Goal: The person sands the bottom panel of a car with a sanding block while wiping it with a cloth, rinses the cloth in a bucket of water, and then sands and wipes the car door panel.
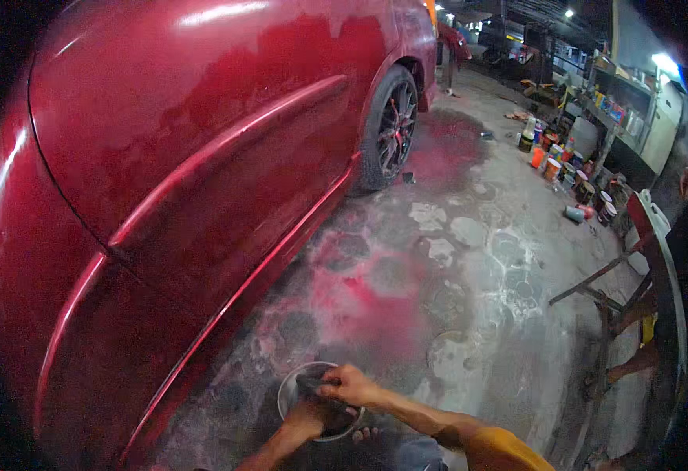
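The bucket stands near, on the floor; a gap separates its rim from the lower edge of the red car at left. The left hand reaches over the near-left rim; how far its fingers open, or what they grip, I cannot tell. Over the bucket, a dark piece is pinched in the curled right hand. Farther off is the car's wheel. A wide, partly pink-stained lane runs far, bordered at right by cans and, nearer, a stand.
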`<act>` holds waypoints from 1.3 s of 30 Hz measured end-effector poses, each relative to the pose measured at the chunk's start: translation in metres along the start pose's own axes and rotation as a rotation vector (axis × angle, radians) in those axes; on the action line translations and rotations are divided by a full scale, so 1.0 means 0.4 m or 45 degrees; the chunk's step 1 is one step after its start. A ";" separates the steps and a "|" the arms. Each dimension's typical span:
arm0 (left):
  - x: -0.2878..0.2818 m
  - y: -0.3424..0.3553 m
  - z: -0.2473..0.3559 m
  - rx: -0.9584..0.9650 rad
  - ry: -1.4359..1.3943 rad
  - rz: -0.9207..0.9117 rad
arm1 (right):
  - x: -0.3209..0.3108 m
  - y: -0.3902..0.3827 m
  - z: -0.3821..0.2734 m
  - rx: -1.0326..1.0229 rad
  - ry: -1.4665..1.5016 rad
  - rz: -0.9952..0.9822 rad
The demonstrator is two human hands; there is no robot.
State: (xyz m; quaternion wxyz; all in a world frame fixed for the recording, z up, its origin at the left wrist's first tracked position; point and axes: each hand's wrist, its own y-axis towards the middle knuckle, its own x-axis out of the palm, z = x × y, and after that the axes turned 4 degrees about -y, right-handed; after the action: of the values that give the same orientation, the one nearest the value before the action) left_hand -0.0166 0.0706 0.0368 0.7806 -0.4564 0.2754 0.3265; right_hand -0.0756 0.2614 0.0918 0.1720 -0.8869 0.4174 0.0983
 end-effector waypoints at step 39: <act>-0.078 -0.021 0.080 0.086 -0.119 -0.172 | -0.129 -0.042 0.004 0.135 1.503 -0.064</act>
State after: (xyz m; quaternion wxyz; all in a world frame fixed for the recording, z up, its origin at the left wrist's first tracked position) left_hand -0.0256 0.0879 0.0777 0.8278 -0.4316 0.2179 0.2846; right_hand -0.0952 0.3085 0.1107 -0.0431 -0.7913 0.4257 -0.4368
